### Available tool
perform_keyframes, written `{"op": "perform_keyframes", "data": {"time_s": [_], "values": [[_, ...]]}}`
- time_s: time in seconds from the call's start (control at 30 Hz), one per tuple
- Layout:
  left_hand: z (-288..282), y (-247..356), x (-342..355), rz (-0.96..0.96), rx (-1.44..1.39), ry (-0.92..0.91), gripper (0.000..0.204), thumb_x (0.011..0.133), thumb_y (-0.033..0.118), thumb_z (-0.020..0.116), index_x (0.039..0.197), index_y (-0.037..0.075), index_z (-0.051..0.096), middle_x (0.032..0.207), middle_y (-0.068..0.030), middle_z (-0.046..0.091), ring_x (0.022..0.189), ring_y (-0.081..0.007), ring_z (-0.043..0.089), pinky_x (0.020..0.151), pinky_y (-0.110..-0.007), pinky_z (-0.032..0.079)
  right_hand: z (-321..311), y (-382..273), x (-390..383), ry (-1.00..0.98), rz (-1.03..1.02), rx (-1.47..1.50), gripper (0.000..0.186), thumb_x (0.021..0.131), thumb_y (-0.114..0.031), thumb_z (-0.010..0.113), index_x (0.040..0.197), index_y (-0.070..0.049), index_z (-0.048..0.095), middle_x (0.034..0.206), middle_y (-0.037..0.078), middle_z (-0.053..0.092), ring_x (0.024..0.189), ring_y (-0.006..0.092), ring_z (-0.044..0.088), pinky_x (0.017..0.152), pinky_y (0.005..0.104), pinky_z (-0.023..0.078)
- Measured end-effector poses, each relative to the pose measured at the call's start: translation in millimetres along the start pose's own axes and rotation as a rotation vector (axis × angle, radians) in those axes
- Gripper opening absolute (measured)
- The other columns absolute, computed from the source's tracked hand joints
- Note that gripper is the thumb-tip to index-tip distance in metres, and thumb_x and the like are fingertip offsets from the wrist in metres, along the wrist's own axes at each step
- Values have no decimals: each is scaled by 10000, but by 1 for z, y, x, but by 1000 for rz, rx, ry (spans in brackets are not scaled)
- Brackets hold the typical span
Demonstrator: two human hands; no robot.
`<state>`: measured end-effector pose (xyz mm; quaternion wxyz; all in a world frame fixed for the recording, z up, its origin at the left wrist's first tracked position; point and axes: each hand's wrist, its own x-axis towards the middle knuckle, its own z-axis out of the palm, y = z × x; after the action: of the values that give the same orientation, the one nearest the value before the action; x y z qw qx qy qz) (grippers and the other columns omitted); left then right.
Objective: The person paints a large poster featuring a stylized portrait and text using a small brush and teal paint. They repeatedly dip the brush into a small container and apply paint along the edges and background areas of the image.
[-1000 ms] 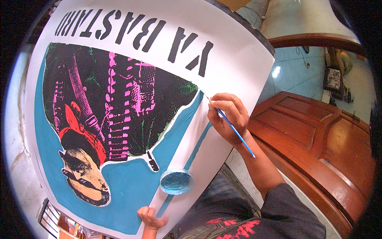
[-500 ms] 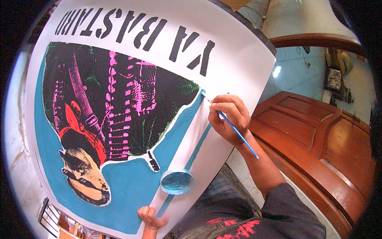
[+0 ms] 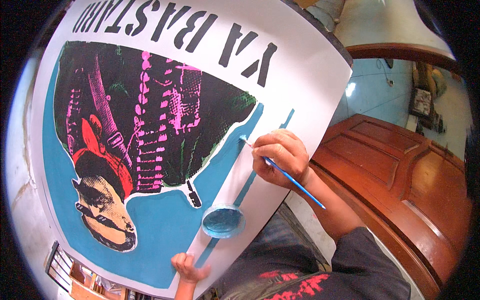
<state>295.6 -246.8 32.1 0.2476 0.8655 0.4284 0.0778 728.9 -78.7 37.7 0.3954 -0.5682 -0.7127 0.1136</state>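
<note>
My right hand (image 3: pixel 282 157) pinches a thin paintbrush with a blue handle (image 3: pixel 295 182). Its tip touches the right edge of the blue painted area (image 3: pixel 165 225) on a large white sheet (image 3: pixel 305 65). The sheet carries a picture of a figure (image 3: pixel 165 115) in black, pink and red, upside down to me, under black stencilled letters. A small round clear dish of blue paint (image 3: pixel 223 222) rests on the sheet below my right hand. At the sheet's near edge lies my left hand (image 3: pixel 188 268), fingers loosely curled over the paper; whether they grip the edge is unclear.
A brown carved wooden door panel (image 3: pixel 385 175) stands at the right, past my right arm. Shelving with items (image 3: pixel 82 277) shows at the lower left. My dark shirt (image 3: pixel 300 265) with red print borders the sheet's near side.
The brush and right hand have moved down and left along the blue edge from the upper corner. My left hand stays at the near edge. The view has shifted slightly.
</note>
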Motion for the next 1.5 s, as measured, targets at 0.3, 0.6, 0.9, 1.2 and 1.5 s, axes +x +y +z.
{"op": "perform_keyframes", "data": {"time_s": [0.3, 0.6, 0.9, 1.2, 1.5], "values": [[-1, 3, 4, -16, -9, 14, 592, 757, 531, 680, 1119, 109, 476, 1042, -87, 437, 942, -277, 444, 809, -434, 369, -6, 2, 6, 74, 52, -100, 248, 645, 61, 701, 804, -73, 567, 795, 82, 666, 687, 223, 662, 629, 325, 527], [-2, 3, 6, -24, -11, 13, 580, 777, 549, 659, 1114, 117, 468, 1027, -83, 427, 944, -270, 442, 812, -429, 372, -1, -17, 6, 12, 30, -28, 181, 722, 81, 701, 812, -42, 604, 808, 93, 670, 708, 208, 670, 639, 305, 544], [-1, 3, 6, -17, -11, 26, 574, 791, 552, 647, 1118, 116, 463, 1030, -86, 434, 950, -271, 447, 819, -429, 372, 10, -16, 2, 25, 81, -85, 186, 725, 70, 712, 831, -32, 598, 826, 114, 678, 721, 229, 675, 625, 315, 544], [1, 4, 5, -19, -15, 54, 573, 805, 570, 628, 1113, 113, 472, 1037, -96, 447, 955, -278, 456, 817, -428, 375, 9, -31, 2, 26, 116, -11, 212, 707, 34, 696, 842, -81, 580, 845, 92, 671, 730, 256, 667, 653, 349, 533], [2, 3, 4, -16, -23, 58, 582, 817, 592, 612, 1114, 111, 475, 1044, -103, 453, 943, -276, 472, 809, -430, 380, 19, -39, -1, -37, 121, -20, 183, 726, 64, 719, 830, -36, 605, 830, 112, 684, 719, 227, 680, 623, 316, 542]]}}
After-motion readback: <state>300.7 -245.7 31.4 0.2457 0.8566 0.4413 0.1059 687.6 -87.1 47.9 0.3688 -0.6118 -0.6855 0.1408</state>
